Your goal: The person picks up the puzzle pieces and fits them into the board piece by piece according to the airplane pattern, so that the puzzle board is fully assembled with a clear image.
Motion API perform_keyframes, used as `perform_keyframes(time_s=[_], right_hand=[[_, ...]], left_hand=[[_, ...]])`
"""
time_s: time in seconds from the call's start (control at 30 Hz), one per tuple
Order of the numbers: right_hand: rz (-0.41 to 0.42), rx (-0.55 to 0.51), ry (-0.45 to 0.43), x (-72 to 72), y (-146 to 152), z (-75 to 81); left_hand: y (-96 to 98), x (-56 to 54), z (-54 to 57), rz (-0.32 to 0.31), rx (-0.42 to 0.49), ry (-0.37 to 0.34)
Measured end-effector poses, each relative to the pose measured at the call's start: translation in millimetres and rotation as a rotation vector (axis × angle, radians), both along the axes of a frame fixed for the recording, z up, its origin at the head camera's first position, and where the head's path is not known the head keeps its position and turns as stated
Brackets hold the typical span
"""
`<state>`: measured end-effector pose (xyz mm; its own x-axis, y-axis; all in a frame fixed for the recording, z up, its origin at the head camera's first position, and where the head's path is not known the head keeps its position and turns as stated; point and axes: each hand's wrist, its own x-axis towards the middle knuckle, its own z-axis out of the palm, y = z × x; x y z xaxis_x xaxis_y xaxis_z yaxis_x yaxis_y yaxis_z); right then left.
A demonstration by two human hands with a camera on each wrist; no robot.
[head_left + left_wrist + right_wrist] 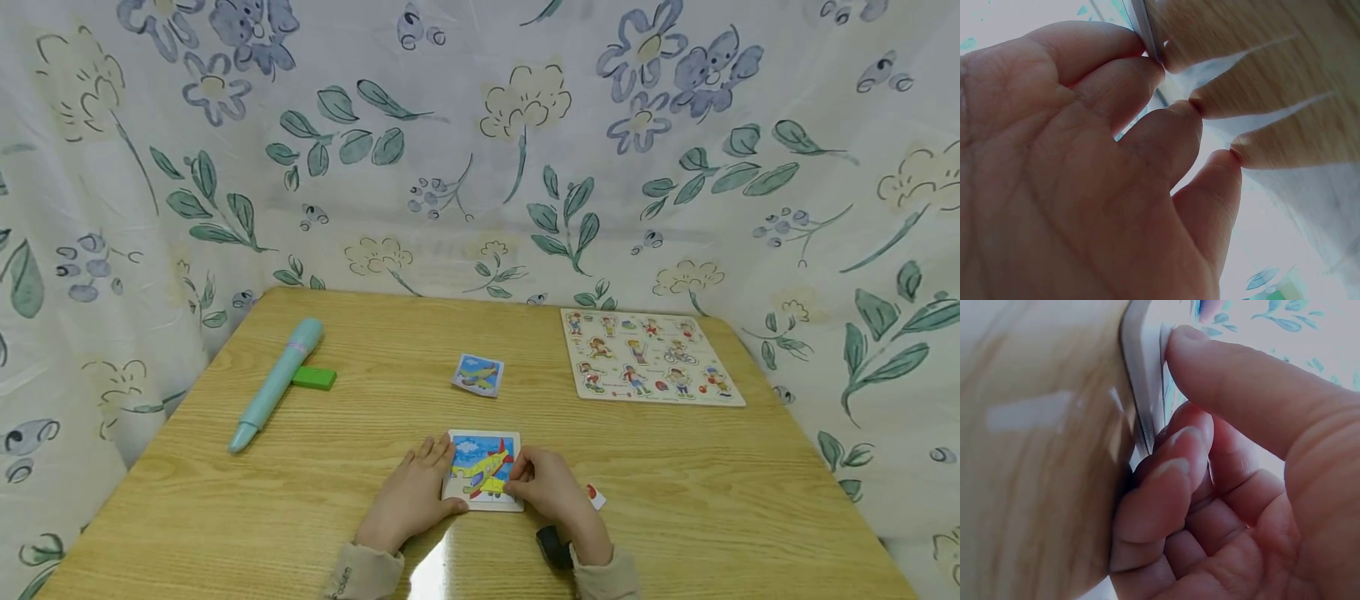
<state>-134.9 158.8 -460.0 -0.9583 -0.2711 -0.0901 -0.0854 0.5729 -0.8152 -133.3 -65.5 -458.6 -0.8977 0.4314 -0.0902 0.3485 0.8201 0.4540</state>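
Observation:
A small square airplane puzzle in a pale frame lies on the wooden table, showing a yellow plane on blue. My left hand rests along its left side, fingers extended and thumb at the lower edge. In the left wrist view, fingertips of the left hand touch the glossy table and the frame's edge. My right hand grips the puzzle's right side with curled fingers. In the right wrist view, the thumb of the right hand lies on the puzzle frame; whether a loose piece is pinched is hidden.
A small airplane picture lies beyond the puzzle. A board with figures is at back right. At left, a teal pen-shaped object touches a green block. A red-and-white piece lies beside the right hand.

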Motion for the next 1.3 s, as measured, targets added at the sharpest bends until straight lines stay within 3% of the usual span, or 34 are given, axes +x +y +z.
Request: perform_keyframes(time_s=[0.5, 0.7, 0.93, 1.07, 1.3], right_hand=[[0.025, -0.054, -0.043, 0.6, 6.5, 0.1], [-0.036, -0.07, -0.043, 0.3, 16.2, 1.2], [-0.181, -0.085, -0.036, 2.0, 50.5, 6.5], [-0.16, -0.062, -0.05, 6.8, 77.9, 8.2], [-0.103, -0.027, -0.151, 16.1, 108.9, 10.3]], left_hand=[[-0.7, 1.2, -0.1, 0.0, 0.007, -0.005], [-0.6, 2.2, 1.6, 0.001, 0.016, -0.005], [-0.4, 2.6, 2.0, -0.007, 0.019, 0.0], [-0.7, 2.9, 1.2, -0.004, 0.014, 0.002], [-0.7, 2.4, 1.8, -0.004, 0.008, 0.006]])
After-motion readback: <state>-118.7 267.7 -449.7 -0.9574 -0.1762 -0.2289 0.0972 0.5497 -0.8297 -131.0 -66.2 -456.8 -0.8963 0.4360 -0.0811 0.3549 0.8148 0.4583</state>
